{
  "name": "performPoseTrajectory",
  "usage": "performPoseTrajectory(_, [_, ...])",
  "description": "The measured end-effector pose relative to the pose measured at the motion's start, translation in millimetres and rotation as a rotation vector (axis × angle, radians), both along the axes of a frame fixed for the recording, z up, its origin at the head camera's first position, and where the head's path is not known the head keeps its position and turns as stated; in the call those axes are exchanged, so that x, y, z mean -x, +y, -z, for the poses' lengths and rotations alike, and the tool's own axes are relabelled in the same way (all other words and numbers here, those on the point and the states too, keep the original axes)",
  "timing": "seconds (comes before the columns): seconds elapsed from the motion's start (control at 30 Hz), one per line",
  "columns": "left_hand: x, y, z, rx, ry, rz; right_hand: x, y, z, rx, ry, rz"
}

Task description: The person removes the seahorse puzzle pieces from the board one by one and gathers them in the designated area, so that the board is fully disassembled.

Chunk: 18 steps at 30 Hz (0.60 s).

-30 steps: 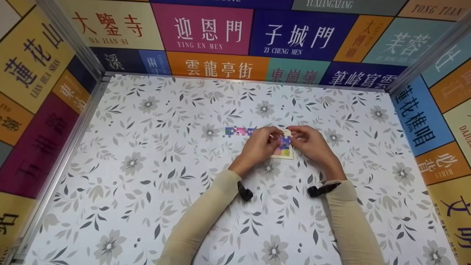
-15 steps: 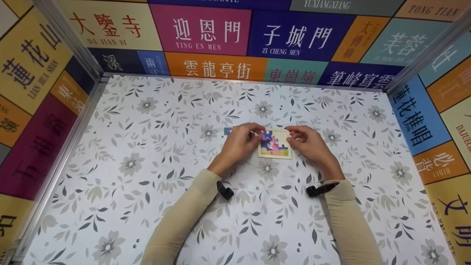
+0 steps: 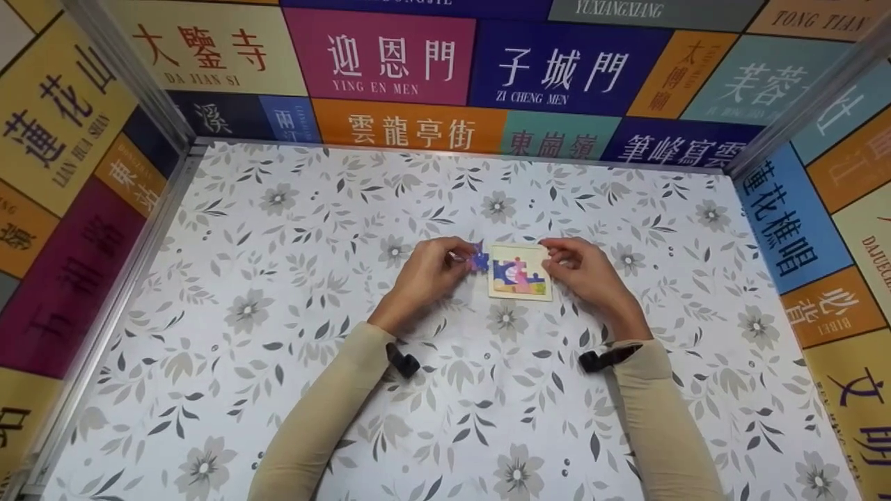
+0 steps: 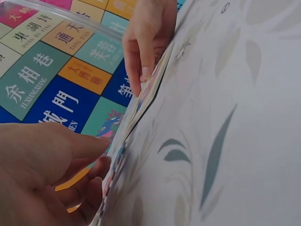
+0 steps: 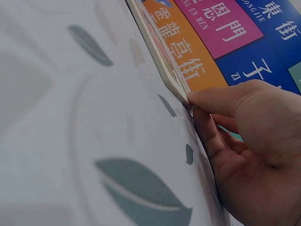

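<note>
A small square jigsaw puzzle in a pale tray (image 3: 521,296) lies flat on the table. Its lower part shows blue, pink and yellow-green pieces, while bare pale backing shows across the top and upper right. Just left of the tray, my left hand (image 3: 430,270) pinches a purple-blue puzzle piece (image 3: 479,259) between thumb and fingers. That piece (image 4: 111,128) stands tilted up in the left wrist view. My right hand (image 3: 588,273) holds the tray's right edge near the far corner, thumb tip against the rim (image 5: 176,89) in the right wrist view.
Beneath my left hand, the left wrist view shows an edge of loose puzzle pieces (image 4: 109,186) on the table. A white cloth with grey flowers (image 3: 334,390) covers the table. Panels with printed characters (image 3: 390,62) wall the back and both sides.
My left hand has moved left from over the tray, drawing purple-blue pieces out of its upper part. The loose row on the left is now covered by that hand. My right hand stays put.
</note>
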<state>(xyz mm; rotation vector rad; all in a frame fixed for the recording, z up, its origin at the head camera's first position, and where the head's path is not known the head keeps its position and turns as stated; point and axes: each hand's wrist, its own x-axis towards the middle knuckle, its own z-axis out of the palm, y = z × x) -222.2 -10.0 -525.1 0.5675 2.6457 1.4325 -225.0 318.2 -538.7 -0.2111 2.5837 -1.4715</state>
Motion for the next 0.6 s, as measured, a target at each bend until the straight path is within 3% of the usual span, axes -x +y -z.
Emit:
performPoseTrajectory(0.17, [1.2, -5.3, 2.6, 0.009, -0.050, 0.023, -1.5, -1, -1.4, 0.009, -0.009, 0.004])
performPoseTrajectory(0.6, [3.5, -12.4, -0.1, 0.068, -0.027, 0.102, -0.7, 1, -0.6, 0.003, 0.007, 0.003])
